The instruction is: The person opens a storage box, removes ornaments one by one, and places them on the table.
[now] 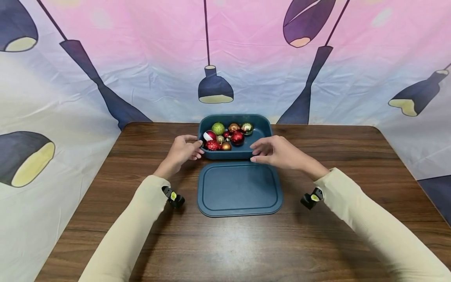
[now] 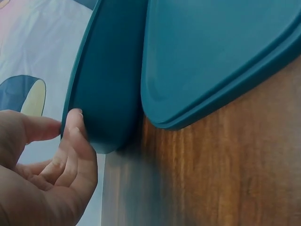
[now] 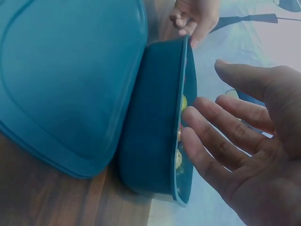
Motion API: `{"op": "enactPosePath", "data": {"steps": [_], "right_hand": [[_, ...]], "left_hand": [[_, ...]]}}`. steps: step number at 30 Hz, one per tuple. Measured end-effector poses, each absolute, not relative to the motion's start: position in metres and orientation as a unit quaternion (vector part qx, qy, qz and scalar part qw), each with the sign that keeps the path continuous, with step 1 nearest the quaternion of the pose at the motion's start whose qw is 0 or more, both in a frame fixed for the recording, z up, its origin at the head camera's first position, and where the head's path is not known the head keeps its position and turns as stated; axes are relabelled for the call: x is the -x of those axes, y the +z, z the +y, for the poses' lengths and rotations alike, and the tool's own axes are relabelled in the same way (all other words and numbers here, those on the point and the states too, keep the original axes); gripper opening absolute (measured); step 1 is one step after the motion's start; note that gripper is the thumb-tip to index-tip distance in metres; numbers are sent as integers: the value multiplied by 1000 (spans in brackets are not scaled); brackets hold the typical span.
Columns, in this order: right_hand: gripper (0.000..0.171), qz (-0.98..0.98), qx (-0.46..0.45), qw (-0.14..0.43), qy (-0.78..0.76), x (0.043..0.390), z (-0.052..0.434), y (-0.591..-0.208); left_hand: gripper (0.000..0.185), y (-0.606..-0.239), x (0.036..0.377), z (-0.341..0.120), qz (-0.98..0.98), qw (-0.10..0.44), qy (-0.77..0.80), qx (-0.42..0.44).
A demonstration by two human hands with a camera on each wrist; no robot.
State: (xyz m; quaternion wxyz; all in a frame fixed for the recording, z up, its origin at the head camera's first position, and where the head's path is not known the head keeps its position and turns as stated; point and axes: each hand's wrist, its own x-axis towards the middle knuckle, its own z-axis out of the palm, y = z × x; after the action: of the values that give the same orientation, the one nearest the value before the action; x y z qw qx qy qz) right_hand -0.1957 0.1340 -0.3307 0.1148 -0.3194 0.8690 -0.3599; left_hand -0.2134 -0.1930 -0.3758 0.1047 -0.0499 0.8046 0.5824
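A dark teal box [image 1: 229,156] holds several Christmas baubles, among them a red one [image 1: 237,138], a green glittery one [image 1: 218,128] and a red-and-white one [image 1: 209,136]. At its front left corner my left hand [image 1: 181,152] pinches the rim between thumb and fingers, as the left wrist view shows at the box wall [image 2: 110,75]. My right hand [image 1: 278,153] hovers over the front right part of the box, fingers spread and holding nothing. In the right wrist view its fingertips [image 3: 192,115] overlap the box's opening.
Just in front of the box, a flat teal lid [image 1: 239,190] lies on the brown wooden table [image 1: 225,246]. Behind the table's far edge hangs a cloth printed with lamps [image 1: 158,58].
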Motion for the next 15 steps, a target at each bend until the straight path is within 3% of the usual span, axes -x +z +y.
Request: {"op": "enactPosePath", "data": {"steps": [9,15], "right_hand": [[35,866,313,111,-375,221,126,-330],[36,873,297,113,-370,232,119,-332]], "left_hand": [[61,-376,222,-195,804,153,572,54],[60,-376,223,-193,805,163,568,57]]}}
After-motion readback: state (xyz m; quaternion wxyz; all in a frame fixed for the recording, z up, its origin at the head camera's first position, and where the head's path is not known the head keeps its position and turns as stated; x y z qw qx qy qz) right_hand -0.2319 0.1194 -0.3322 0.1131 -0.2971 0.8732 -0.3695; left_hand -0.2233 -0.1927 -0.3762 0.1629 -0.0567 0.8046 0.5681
